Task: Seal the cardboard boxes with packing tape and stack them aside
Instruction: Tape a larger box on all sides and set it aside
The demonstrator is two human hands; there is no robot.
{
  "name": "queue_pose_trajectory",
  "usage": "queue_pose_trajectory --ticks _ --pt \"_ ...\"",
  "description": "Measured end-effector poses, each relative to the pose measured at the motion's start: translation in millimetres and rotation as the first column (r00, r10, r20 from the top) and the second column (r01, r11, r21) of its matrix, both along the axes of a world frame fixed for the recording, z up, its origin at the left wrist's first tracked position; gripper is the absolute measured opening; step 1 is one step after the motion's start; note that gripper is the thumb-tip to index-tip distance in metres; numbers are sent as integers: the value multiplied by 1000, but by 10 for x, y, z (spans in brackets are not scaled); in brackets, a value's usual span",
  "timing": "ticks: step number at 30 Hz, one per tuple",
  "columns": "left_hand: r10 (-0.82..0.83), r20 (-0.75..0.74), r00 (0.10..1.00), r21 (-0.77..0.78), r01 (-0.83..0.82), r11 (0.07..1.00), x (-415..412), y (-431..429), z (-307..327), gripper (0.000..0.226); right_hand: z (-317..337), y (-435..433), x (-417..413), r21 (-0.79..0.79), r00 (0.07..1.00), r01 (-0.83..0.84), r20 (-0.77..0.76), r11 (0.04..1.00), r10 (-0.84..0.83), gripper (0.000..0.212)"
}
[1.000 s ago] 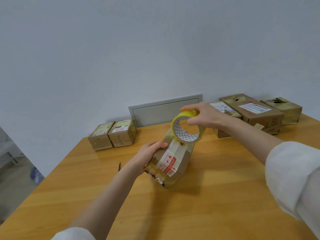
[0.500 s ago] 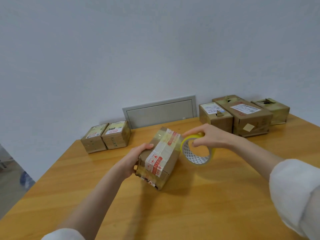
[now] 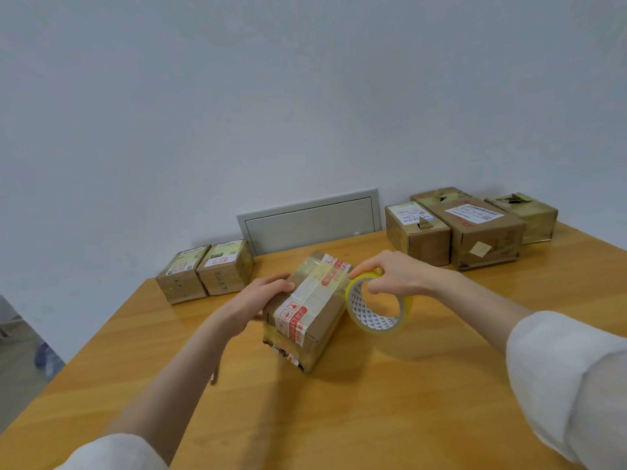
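A small cardboard box [image 3: 307,312] with white and red printed tape along its top lies in the middle of the wooden table [image 3: 373,401]. My left hand [image 3: 258,296] presses on the box's left top edge and holds it down. At the box's right side, my right hand [image 3: 393,273] grips a yellowish roll of packing tape [image 3: 376,308], which stands on edge, touching the box's upper right edge.
Two small labelled boxes [image 3: 205,269] sit side by side at the far left by the wall. Three larger boxes [image 3: 471,227] stand at the far right. A grey wall panel [image 3: 308,222] is behind the table. A thin dark object [image 3: 213,376] lies by my left forearm.
My right hand has brought the tape roll down from above the box to its right side, laying tape over the top. The left hand has shifted up along the box's left edge.
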State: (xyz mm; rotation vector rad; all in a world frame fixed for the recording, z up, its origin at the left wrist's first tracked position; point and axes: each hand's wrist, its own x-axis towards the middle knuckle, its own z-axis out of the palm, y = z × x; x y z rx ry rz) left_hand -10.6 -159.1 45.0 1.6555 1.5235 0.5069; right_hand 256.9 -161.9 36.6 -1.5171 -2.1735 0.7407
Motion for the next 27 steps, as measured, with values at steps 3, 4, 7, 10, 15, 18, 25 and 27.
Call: queue_pose_trajectory --ticks 3,4,7,10,15,18,25,27 --pt "-4 -466 885 408 219 886 252 27 154 74 21 28 -49 34 1000 2 27 999 -3 48" --pt "-8 -598 801 442 339 830 366 21 154 82 39 39 -66 43 999 3 48 999 -5 47" --pt "-34 -846 533 289 511 809 595 9 -45 93 55 63 -115 54 996 4 94 999 -9 47" --pt "-24 -876 483 247 489 836 576 69 -132 84 35 74 -159 92 995 28 91 995 -36 48" --pt "0 -891 455 237 464 854 583 74 -184 86 15 90 -207 114 980 39 189 993 -60 47" --pt "-7 -882 471 221 427 877 568 77 -186 86 -75 74 -236 139 972 45 221 989 -75 52" --pt "47 -700 713 165 97 982 294 147 -49 98 -242 63 -247 -21 907 119 -404 993 -117 72" --pt "79 -587 806 193 44 980 314 165 -24 104 -241 95 -220 -31 882 166 -442 986 -162 67"
